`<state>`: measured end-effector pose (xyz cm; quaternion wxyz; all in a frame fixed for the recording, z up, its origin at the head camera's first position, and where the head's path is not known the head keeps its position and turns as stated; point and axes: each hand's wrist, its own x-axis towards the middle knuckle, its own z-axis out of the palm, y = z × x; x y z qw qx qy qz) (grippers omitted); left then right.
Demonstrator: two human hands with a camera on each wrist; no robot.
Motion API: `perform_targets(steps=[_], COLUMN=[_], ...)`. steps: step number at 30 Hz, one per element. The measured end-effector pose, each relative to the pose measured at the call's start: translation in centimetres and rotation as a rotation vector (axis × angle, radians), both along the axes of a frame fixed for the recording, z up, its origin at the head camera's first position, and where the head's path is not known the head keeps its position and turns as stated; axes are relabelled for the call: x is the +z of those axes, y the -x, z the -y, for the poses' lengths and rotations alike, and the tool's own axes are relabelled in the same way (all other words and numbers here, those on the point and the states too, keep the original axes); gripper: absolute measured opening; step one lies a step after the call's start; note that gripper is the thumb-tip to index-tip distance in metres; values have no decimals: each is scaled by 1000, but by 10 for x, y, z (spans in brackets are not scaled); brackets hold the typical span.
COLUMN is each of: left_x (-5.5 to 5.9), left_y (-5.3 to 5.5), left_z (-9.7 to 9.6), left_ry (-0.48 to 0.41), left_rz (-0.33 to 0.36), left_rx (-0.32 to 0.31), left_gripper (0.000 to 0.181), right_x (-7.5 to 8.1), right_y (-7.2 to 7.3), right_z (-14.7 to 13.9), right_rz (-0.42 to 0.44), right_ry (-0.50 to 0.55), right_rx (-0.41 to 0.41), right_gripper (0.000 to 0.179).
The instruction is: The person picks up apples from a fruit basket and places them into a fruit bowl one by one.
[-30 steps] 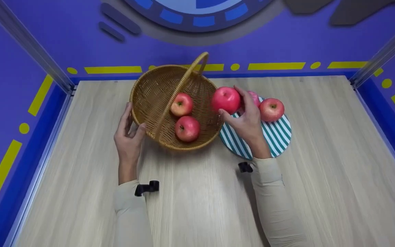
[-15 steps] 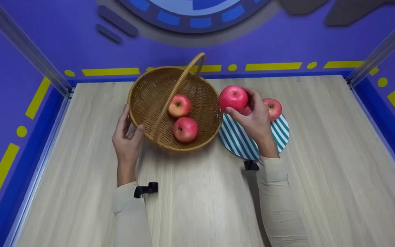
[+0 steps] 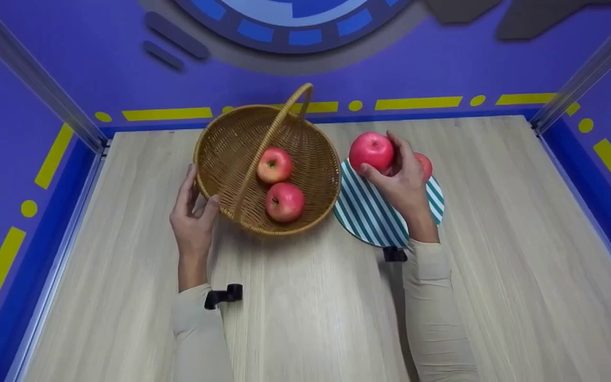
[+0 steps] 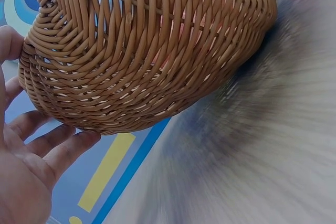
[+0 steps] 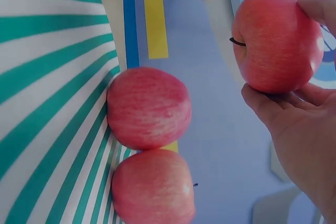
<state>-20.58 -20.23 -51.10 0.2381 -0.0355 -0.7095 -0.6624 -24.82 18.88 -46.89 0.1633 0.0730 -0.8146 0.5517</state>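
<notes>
My left hand holds the left side of a brown wicker basket with an arched handle. In the left wrist view, the fingers lie against the basket's woven wall. Inside it sit two red apples, one behind the other. To the right, my right hand grips another red apple above a green-and-white striped round plate. Two more apples rest on the plate in the right wrist view, one touching the other; the hand partly hides them from the head camera.
The basket and plate stand side by side near the back of a pale wooden table. A purple-blue back wall with yellow marks rises behind, and side walls flank the table. Each wrist carries a small black camera mount.
My right hand has moved right with its apple, from the basket's rim to above the plate. The left hand stays at the basket; the head view has shifted slightly.
</notes>
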Motion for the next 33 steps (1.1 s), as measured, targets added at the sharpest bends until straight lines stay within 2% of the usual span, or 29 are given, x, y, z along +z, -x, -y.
perform_targets(steps=[5,18,26,33], left_x=[-1,-3,-4,-4], left_y=[0,1,1,1], left_z=[1,1,1,2], left_ry=[3,-8,-6,11], left_rz=[-1,-10,-1,-5], left_rx=[10,-7,-3,9], left_gripper=[67,71,71,71], right_x=[-3,-10,-14,-16], right_y=[1,3,4,5], right_z=[-4,-12,-14,-15], right_rz=[34,110,190,221], right_ry=[6,-61,-109,-156], right_rx=[14,-1,45,101], right_gripper=[79,82,88,85])
